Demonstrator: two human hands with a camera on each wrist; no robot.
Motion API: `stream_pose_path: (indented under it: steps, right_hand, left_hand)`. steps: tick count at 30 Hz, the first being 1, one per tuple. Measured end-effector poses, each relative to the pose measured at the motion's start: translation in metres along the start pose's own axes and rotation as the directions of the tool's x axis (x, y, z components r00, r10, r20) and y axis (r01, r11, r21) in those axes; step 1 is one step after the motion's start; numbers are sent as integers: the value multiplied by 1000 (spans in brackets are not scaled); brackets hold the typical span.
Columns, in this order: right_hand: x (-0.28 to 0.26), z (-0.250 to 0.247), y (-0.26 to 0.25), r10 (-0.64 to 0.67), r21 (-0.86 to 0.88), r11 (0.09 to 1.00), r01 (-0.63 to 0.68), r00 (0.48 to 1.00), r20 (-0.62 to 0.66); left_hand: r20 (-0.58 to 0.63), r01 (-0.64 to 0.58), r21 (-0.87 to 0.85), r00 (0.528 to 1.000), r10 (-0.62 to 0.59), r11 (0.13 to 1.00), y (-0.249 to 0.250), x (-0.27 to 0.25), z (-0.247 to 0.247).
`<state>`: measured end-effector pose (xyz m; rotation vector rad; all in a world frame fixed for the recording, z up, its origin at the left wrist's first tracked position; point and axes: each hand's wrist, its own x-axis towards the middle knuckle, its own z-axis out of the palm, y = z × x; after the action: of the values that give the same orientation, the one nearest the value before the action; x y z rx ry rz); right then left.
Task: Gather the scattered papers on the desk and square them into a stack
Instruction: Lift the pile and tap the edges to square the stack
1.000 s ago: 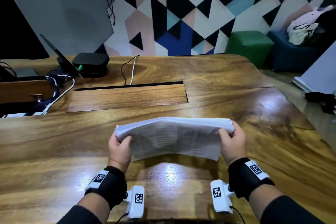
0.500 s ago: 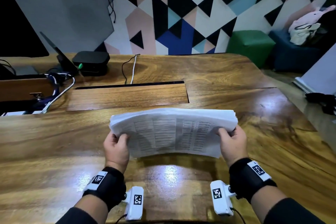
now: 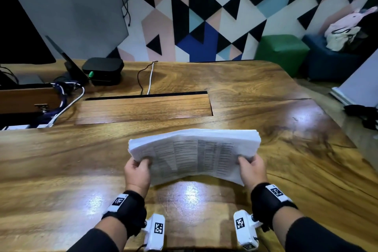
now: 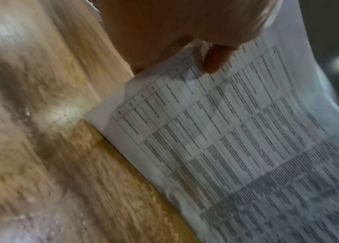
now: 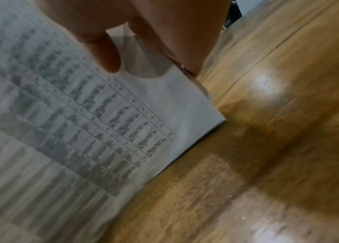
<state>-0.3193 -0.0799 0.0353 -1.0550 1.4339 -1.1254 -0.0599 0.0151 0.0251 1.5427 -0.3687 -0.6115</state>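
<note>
Both side edges of the printed paper stack [image 3: 194, 153] are pinched by L hand [image 3: 136, 174] & R hand [image 3: 252, 171]; sheets judged light, floppy, slippery.

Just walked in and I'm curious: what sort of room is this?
Probably an office or lounge-style workroom. A big wooden desk has a cable slot and wires, a dark monitor stands at its left end, and cube stools sit by a geometric-painted wall.

A thick white stack of printed papers [image 3: 194, 153] is being held up over the glossy wooden desk [image 3: 61, 170], bowing in the middle. The left hand [image 3: 137, 174] is gripping its left end, and the right hand [image 3: 252, 170] is gripping its right end.
</note>
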Motion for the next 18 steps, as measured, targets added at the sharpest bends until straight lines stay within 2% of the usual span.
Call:
stream_pose_path:
  steps: [4, 7, 8, 10, 11, 12, 13, 14, 15, 16, 17, 18]
  right_hand:
    - [4, -2, -1, -18, -77, 997, 19, 1000, 15]
    - [6, -4, -9, -122, -120, 985, 125, 992, 34]
    - [6, -4, -14, -157, -135, 978, 162, 987, 43]
    - [8, -5, -28, -223, -146, 962, 230, 973, 66]
    - [8, -4, -38, -257, -152, 952, 267, 963, 84]
    - [9, -4, -50, -298, -164, 936, 313, 949, 106]
    - [9, -2, -62, -345, -182, 913, 364, 930, 131]
    - [9, -1, -75, -388, -197, 888, 415, 907, 164]
    - [9, 3, -86, -417, -216, 863, 456, 886, 202]
    - [9, 6, -97, -439, -242, 836, 493, 864, 245]
    - [9, 9, -105, -458, -284, 801, 528, 844, 279]
    - [9, 11, -113, -484, -321, 759, 567, 821, 303]
  left_hand:
    - [1, -2, 14, 1000, 2, 1000, 5, 0, -1]
    - [78, -22, 10, 997, 21, 1000, 10, 1, -7]
    - [97, -46, 22, 994, 44, 999, 14, 1, -12]
    - [107, -207, 203, 976, 188, 957, 35, 2, -19]
    - [168, -330, 324, 942, 290, 886, 50, 3, -21]
    - [283, -472, 407, 879, 384, 782, 68, 3, -18]
    - [440, -605, 419, 787, 432, 677, 87, 2, -12]
    - [594, -692, 380, 691, 412, 613, 101, 3, -3]
    - [714, -732, 344, 611, 342, 589, 112, 4, 7]
    - [791, -746, 323, 550, 266, 583, 118, 6, 18]
    - [830, -754, 307, 511, 225, 581, 120, 8, 26]
    - [841, -755, 287, 493, 221, 590, 120, 9, 33]
